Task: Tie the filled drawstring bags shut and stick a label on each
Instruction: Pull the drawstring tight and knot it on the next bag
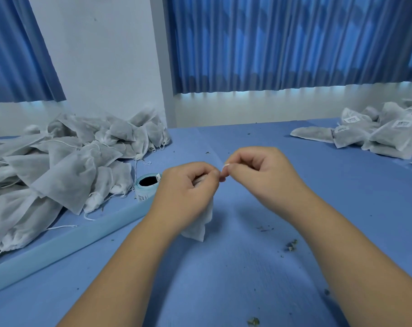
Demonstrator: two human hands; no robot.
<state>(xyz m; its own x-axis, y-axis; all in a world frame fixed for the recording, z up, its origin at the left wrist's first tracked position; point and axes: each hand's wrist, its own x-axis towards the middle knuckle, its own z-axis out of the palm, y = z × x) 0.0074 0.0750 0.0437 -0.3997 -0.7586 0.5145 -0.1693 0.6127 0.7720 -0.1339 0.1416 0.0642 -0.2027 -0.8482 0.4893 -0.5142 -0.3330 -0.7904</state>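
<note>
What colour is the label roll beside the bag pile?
The label roll is light blue; head view.

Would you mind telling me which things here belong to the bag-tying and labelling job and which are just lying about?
Part of the job: the bag gripped by the left hand; its drawstring pinched by the right hand; the label roll; the unlabelled pile; the labelled pile.
Just lying about: loose crumbs on the table; the blue curtains.

Both hands mid-frame
Your left hand [188, 185] grips a white fabric drawstring bag [200, 224]; your right hand [259, 175] pinches its white cord [225, 166].
</note>
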